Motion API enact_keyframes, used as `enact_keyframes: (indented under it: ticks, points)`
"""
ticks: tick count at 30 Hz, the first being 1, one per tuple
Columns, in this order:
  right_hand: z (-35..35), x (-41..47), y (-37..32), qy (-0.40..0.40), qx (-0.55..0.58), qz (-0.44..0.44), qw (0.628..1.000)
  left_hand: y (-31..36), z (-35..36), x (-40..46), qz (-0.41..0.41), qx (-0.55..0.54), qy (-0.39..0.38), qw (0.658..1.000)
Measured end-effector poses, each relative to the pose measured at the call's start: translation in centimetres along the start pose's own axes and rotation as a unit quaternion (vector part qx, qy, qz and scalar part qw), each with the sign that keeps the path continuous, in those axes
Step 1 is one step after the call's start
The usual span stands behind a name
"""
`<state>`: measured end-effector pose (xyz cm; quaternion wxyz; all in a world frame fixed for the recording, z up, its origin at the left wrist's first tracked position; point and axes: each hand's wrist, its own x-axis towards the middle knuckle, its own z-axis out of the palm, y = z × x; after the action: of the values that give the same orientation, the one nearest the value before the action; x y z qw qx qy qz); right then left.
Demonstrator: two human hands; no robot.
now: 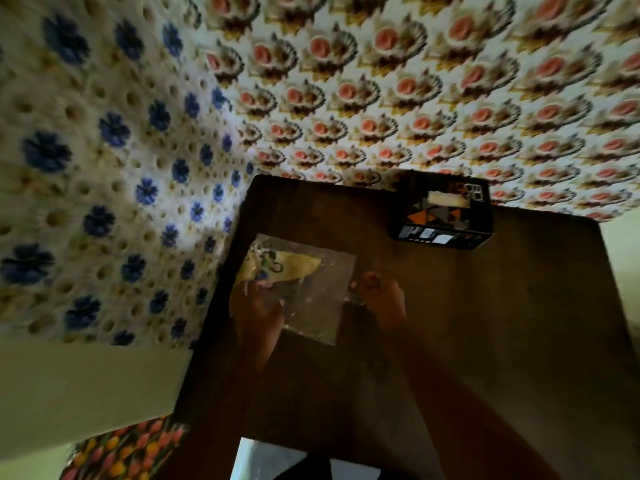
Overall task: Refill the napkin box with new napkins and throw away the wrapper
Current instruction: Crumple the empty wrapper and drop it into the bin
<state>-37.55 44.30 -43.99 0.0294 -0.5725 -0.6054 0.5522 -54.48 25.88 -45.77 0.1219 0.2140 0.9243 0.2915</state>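
Observation:
A clear plastic wrapper [311,289] with a yellow printed label lies flat on the dark wooden table [485,323]. My left hand [254,306] holds its left side, fingers over the label edge. My right hand [377,292] is curled and pinches the wrapper's right edge. The black napkin box [445,216], patterned with orange and grey triangles, stands at the table's far edge, well beyond my right hand. White napkins [448,199] show in its top slot.
Patterned fabric surrounds the table: blue flowers [104,168] on the left, pink flowers [415,81] behind. A tulip-print cloth [128,452] lies at the lower left. A white object [270,459] sits at the near table edge.

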Motion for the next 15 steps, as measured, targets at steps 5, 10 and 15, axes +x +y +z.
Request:
enact_keyframes:
  ticks: [5,10,15]
  points:
    - [4.0,2.2,-0.7,0.015,-0.105,0.035,0.994,-2.1,-1.5,2.7,-0.009,0.071,-0.085,0.994]
    - [5.3,2.6,-1.1,0.044,-0.156,0.034,0.986,-3.1,-1.4,3.8,-0.012,0.126,-0.079,0.989]
    - [6.3,2.0,-0.8,0.044,-0.12,0.031,0.991,-3.8,-1.2,4.6,-0.022,0.089,-0.067,0.994]
